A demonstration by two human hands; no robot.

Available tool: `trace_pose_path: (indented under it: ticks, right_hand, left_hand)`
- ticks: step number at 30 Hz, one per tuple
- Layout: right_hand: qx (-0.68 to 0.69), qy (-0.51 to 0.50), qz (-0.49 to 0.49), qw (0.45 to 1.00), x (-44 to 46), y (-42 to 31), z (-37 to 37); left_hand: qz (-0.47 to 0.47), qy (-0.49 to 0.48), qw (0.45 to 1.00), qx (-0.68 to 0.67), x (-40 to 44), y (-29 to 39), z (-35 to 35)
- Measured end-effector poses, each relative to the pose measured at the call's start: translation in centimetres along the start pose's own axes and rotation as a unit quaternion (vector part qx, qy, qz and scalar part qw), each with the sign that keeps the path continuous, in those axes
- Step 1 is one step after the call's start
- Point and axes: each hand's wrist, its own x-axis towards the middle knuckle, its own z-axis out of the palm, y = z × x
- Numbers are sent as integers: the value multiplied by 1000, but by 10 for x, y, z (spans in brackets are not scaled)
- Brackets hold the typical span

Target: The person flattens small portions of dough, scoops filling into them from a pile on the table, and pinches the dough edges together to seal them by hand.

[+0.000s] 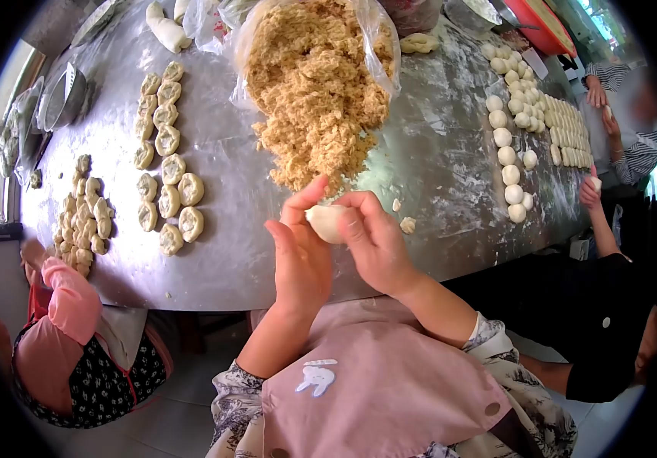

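Just inside table edge (221, 305), dough (324, 224) between hands (380, 248)

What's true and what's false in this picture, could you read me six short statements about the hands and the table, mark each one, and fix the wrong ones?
1. White dough balls lie on the right part of the table. True.
2. The golden, crumbly mound lies left of those dough balls. True.
3. The crumbly mound sits in a red bowl. False: it spills from a clear plastic bag.
4. The right hand pinches a piece of dough. True.
5. That piece of dough lies flat on the table. False: it is held up, with the left hand close against it.
6. Both hands wear gloves. False: both are bare.
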Motion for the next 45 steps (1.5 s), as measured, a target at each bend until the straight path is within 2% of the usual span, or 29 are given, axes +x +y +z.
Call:
trace_pose_path:
  ticks: [2,5,6,7,8,9,12,14,17,18,21,23,25,26,27,28,31,33,34,36,38,40,41,42,43,45]
  right_hand:
    - [23,-25,31,999,0,-2,-4]
    - [89,-6,-6,996,-1,-6,11]
    - [53,-35,-76,995,0,0,8]
    - [27,-40,-78,996,-1,1,9]
    - [2,-45,-80,996,-5,1,11]
    - [-23,-50,-82,995,-7,1,14]
    - [29,-25,-20,999,-5,-4,15]
    - [100,-10,3,995,-1,-5,13]
    - [137,-140,112,974,-3,-9,-2]
    - [113,-116,78,984,-6,-7,1]
    - [26,-6,-127,992,-1,-3,14]
    - [-41,57,-134,988,-1,-2,23]
    - [-13,35,-67,997,-2,-5,19]
    - [48,-19,6,999,-3,-13,9]
    - [109,-72,79,988,-4,-16,0]
    - [140,-104,104,979,-5,-11,-5]
    - [109,-108,41,987,-12,-7,-1]
    - [59,-41,-68,995,-10,-6,9]
    - [11,-19,-124,992,-6,-1,14]
    - [-23,-2,-152,988,-6,0,14]
    - [7,-15,-96,995,-9,-7,10]
    - [116,-89,50,988,-7,-14,-4]
    - [170,-123,122,970,-7,-16,-10]
    - [183,-133,138,964,-8,-16,-12]
    - [158,-111,73,978,-8,-12,-9]
    - [107,-67,-55,990,-8,-2,-1]
  left_hand:
    - [39,-12,996,79,5,-3,-1]
    - [52,-42,984,165,6,0,1]
    - [56,-64,978,192,8,1,-6]
    - [60,-84,970,219,10,3,-9]
    - [91,-29,976,194,9,-1,-4]
    - [99,-24,975,199,10,-1,-5]
    - [114,-27,973,199,14,1,-5]
    - [40,67,994,82,8,4,15]
    - [19,38,990,134,4,4,17]
    - [-10,8,985,174,1,9,8]
    - [44,-64,971,228,4,2,-10]
    - [77,-70,963,250,7,-2,-17]
    - [70,-62,981,168,7,-3,-10]
    - [65,-58,988,127,6,-3,-5]
    - [71,-18,990,118,5,-3,6]
    - [77,22,991,109,5,-3,19]
    - [61,-88,970,220,4,7,2]
    - [48,-134,964,226,6,6,-8]
    - [85,-104,973,187,8,1,-8]
    - [74,-75,979,173,6,-5,-10]
    - [40,-33,977,205,2,-4,-3]
    - [76,48,986,143,1,-3,23]
    - [89,47,984,145,2,-5,27]
    - [103,45,983,148,4,-6,30]
    - [117,44,981,150,5,-7,33]
    - [124,-135,940,287,9,-4,2]
